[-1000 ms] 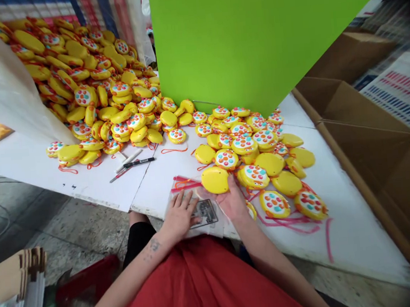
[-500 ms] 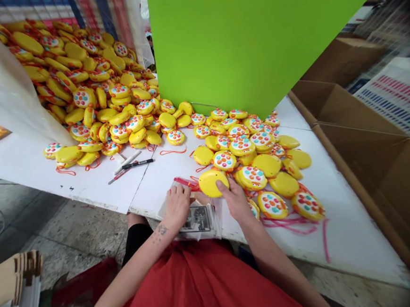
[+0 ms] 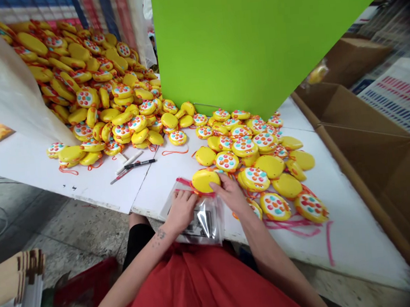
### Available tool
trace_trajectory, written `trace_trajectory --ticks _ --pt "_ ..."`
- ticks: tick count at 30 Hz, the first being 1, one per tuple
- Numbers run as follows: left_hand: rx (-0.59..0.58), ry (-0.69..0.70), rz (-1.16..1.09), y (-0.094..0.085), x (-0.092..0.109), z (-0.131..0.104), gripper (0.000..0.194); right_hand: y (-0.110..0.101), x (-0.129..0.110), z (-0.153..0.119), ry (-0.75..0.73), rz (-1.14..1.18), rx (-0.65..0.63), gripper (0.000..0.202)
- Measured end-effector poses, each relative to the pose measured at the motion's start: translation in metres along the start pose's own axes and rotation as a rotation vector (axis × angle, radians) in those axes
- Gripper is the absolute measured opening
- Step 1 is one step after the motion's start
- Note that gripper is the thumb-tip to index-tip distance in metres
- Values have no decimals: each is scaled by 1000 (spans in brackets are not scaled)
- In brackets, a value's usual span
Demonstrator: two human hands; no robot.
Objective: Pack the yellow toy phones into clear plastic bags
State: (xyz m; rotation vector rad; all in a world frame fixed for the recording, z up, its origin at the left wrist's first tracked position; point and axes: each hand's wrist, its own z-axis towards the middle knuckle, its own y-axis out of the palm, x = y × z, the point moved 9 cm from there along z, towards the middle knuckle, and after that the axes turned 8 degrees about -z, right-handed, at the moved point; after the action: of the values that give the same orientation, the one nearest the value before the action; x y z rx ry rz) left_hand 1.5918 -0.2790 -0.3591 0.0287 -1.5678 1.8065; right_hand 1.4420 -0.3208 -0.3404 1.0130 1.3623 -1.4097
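My right hand [image 3: 231,193] grips a yellow oval toy [image 3: 204,182], plain yellow side up, thumb on top. It hovers by the pink-edged mouth of a clear plastic zip bag [image 3: 213,219] at the table's front edge. Curled over the bag's mouth, my left hand [image 3: 182,209] pinches the plastic; its fingertips are partly hidden. A dark printed sheet or panel shows through the bag. Just beyond my right hand lies a spread of similar toys [image 3: 253,178], some showing white faces with coloured dots.
A large heap of these toys [image 3: 83,97] spills from a whitish sack [image 3: 11,79] at the left. Pens [image 3: 140,164] lie on the white table [image 3: 151,191]. A green panel [image 3: 239,42] stands behind. To the right is an open cardboard box [image 3: 360,146].
The yellow toy in my right hand has moved left and slightly up, closer to the bag's mouth. A small wrapped item now shows above the cardboard box at the right.
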Motion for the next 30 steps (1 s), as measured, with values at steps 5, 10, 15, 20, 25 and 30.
trace_trajectory --ticks 5,10,15,20,25,30 --pt "122 6 -29 -16 3 -7 24 28 -4 6 -79 -422 -86 41" --pt "254 -19 -188 -32 1 -9 18 63 -24 -5 -285 -598 -272 37" --pt "177 -80 -385 -27 -10 -1 13 15 -29 -12 -205 -813 119 40" --pt "2 -138 -422 -21 -12 12 9 16 0 -24 -79 -681 -16 34" --pt "-112 -120 -523 -23 0 14 14 28 3 -28 -31 -359 24 32" --pt "312 -274 -576 -61 -26 -7 29 28 -3 -32 29 -39 90 33"
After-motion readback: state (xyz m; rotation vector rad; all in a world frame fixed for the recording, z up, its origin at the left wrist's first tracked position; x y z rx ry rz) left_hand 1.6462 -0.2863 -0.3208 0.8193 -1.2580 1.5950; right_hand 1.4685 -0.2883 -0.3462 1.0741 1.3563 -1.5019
